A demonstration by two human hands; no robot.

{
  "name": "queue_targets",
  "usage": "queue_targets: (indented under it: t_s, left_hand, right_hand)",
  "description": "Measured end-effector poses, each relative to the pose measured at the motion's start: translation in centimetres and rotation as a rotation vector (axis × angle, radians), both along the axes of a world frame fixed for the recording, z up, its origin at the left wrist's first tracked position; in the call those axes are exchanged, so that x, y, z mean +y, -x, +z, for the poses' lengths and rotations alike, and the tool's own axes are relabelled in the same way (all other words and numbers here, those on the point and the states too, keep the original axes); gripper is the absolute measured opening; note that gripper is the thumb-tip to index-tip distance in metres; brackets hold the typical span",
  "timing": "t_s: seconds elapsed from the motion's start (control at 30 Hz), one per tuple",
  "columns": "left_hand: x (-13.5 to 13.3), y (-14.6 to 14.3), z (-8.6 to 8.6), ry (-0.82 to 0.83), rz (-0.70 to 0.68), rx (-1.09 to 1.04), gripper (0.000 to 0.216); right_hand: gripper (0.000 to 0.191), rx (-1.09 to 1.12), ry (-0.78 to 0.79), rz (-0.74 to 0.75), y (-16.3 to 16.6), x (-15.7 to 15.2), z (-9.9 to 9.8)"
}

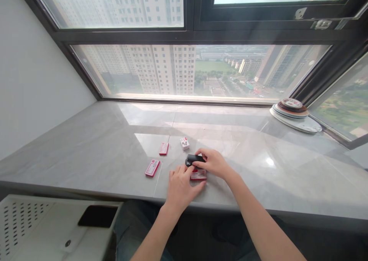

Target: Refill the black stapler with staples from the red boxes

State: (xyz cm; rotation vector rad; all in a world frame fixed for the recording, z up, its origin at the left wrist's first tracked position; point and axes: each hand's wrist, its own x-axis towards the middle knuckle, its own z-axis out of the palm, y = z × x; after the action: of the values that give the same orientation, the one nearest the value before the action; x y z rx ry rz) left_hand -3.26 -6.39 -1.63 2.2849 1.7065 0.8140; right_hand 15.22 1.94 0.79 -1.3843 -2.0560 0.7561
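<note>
black stapler | long axis left-right | right hand grips it

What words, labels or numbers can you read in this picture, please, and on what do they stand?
Red-and-white boxes: printed labels, too small and blurred to read.
Black stapler in the right hand: no marking legible.
Top plate of the stack: a blurred design, no words legible.
Nothing can be quoted.

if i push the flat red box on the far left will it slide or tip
The red box lies flat and low, so it would likely slide, not tip. The sill looks glossy, so probably little grip. Small, so probably light.
</note>
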Motion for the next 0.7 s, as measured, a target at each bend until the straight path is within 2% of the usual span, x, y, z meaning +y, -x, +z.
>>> queue_targets:
  t_s: [0.13, 0.2, 0.37, 0.43, 0.5, 0.57, 0.63, 0.7]
  left_hand:
    - [-0.8, 0.3, 0.0, -0.032, -0.046, 0.023, 0.024]
    - [-1.1, 1.3, 0.2, -0.047, -0.006, 0.043, 0.015]
    - [-0.5, 6.7, 0.4, -0.109, 0.341, 0.127, 0.014]
    - [0.5, 9.0, 0.2, -0.129, 0.416, 0.128, 0.016]
    - [1.6, 10.8, -0.2, -0.132, 0.37, 0.097, 0.018]
    - [2.7, 12.0, -0.8, -0.113, 0.237, 0.042, 0.021]
    - [3.5, 12.4, -1.4, -0.074, 0.119, -0.026, 0.019]
    - [4.2, 12.1, -1.9, -0.027, 0.071, -0.087, 0.016]
  right_hand:
    - [0.032, -0.051, -0.031, -0.043, -0.1, 0.0, -0.5]
    - [0.034, -0.041, -0.033, -0.083, -0.4, -0.1, -0.9]
    - [0.032, -0.015, -0.03, -0.147, -1.0, -0.8, -1.7]
    - [0.032, -0.009, -0.038, -0.166, -0.9, -1.2, -1.8]
    - [0.032, -0.006, -0.048, -0.183, -0.8, -1.4, -1.8]
    - [0.032, -0.007, -0.052, -0.193, -0.7, -1.6, -1.7]
    - [0.032, -0.011, -0.051, -0.199, -0.6, -1.7, -1.6]
    - [0.031, -0.015, -0.052, -0.206, -0.6, -2.0, -1.6]
